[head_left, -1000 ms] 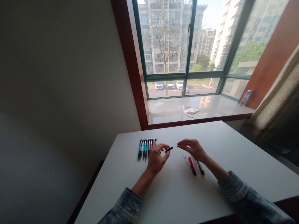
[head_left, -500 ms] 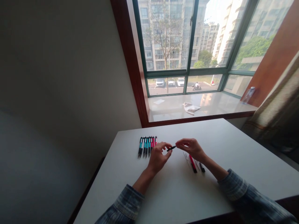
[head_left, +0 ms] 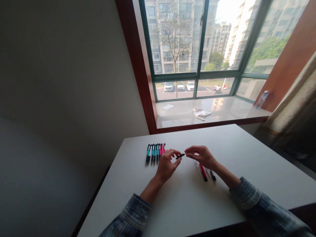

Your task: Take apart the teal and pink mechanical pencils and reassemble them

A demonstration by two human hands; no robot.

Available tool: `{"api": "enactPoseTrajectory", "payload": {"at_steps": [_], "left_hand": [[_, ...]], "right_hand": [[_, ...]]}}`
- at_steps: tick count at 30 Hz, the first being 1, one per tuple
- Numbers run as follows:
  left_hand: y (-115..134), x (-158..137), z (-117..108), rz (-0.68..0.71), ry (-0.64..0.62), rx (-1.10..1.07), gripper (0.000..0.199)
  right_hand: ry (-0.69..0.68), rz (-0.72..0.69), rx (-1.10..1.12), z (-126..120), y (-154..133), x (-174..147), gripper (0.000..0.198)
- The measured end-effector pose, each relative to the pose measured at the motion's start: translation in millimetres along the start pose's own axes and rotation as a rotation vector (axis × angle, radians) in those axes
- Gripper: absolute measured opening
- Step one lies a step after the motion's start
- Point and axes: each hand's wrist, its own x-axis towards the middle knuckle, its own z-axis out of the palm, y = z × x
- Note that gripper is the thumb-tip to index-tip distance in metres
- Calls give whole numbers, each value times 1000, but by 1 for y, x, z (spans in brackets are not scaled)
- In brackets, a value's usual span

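My left hand [head_left: 167,164] is closed in a pinch on a short black pen part [head_left: 179,156], which looks like a pen's grip section. My right hand [head_left: 201,156] pinches the narrow, light end of that part; whether this end is a separate tip is too small to tell. Beneath my right hand lie loose pen pieces: a red pen barrel [head_left: 203,173], a black-ended piece [head_left: 213,176] and thin whitish refills [head_left: 197,167]. Beyond my left hand, several click pens [head_left: 152,154], teal, white and red with black grips, lie side by side, partly hidden by my fingers.
All of this lies on a white table [head_left: 177,204]. A wall [head_left: 74,82] rises on the left. Behind the table, a window sill [head_left: 177,118] holds a crumpled white cloth [head_left: 201,114], a flat paper [head_left: 168,107] and a clear bottle [head_left: 262,100]. A curtain [head_left: 286,112] hangs at right.
Both hands stay nearly in place around the black pen part, with only a slight shift of the fingers. The loose pieces and the row of pens lie as before.
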Motion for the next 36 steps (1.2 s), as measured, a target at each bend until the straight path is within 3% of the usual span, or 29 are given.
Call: {"api": "enactPoseTrajectory", "payload": {"at_steps": [7, 13, 19, 24, 32, 36], "left_hand": [[-2, 0, 1, 12, 5, -20, 8], [2, 0, 1, 38, 4, -16, 6], [1, -1, 2, 30, 5, -31, 7], [1, 0, 2, 31, 1, -36, 8], [0, 0, 1, 20, -1, -36, 7], [-4, 1, 1, -24, 56, -11, 10]], "right_hand": [[12, 2, -79, 0, -2, -1, 21], [-63, 38, -155, -2, -10, -2, 43], [-89, 18, -125, -3, -14, -2, 30], [-103, 47, -159, -1, -11, -3, 38], [-128, 87, 38, -1, -9, -1, 36], [-81, 58, -59, -5, -11, -2, 32]]}}
